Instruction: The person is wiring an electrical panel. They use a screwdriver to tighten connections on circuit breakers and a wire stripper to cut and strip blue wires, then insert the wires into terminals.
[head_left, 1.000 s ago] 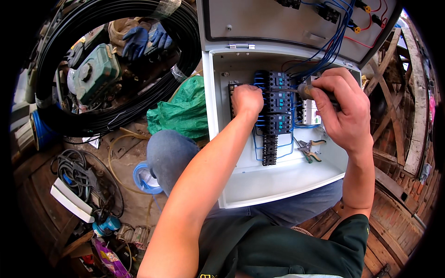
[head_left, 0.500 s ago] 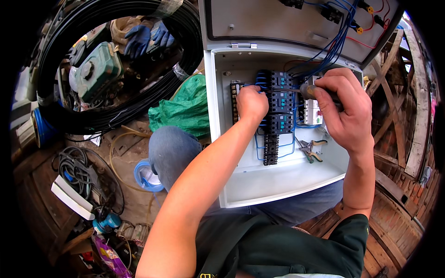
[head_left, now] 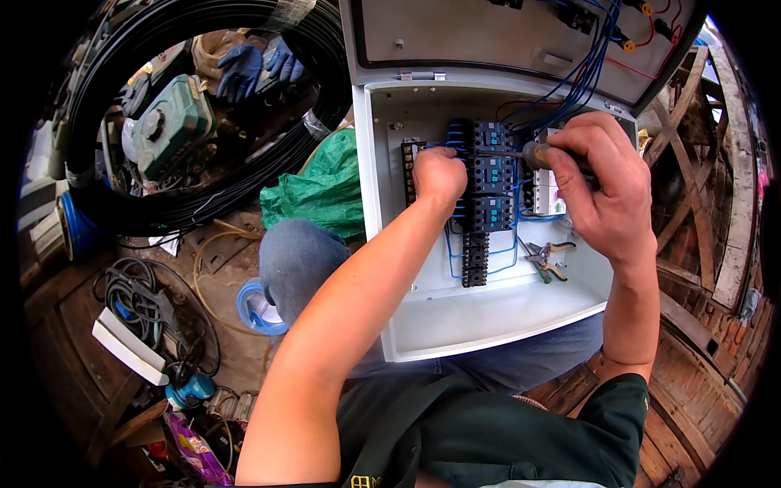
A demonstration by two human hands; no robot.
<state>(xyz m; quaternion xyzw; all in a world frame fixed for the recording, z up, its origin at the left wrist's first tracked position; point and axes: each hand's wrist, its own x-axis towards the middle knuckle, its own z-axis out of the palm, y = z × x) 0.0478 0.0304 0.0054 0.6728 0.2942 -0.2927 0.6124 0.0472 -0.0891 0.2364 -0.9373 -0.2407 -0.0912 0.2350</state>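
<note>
Inside a light grey metal enclosure (head_left: pixel 496 332) resting on my lap, my left hand (head_left: pixel 440 175) is closed in a pinch at a blue wire (head_left: pixel 457 149) beside the stacked black contactors (head_left: pixel 492 175). My fingers partly hide the grip. My right hand (head_left: pixel 606 187) is wrapped around the handle of a screwdriver (head_left: pixel 534 154), whose shaft points left to the contactors' terminals. Its tip is too small to make out. Left of the contactors is a dark terminal strip (head_left: pixel 408 183); white circuit breakers (head_left: pixel 547 191) sit to their right, partly behind my right hand.
Wire cutters (head_left: pixel 543 260) lie in the enclosure's lower right. Its raised door (head_left: pixel 472 41) carries blue and red wires. On the left are a large black cable coil (head_left: pixel 85 106), a green sack (head_left: pixel 321 183), blue gloves (head_left: pixel 240 71) and a roll of blue material (head_left: pixel 259 309).
The enclosure and my left hand have shifted very slightly left in view. Both hands keep the same grips, with the screwdriver still against the contactors.
</note>
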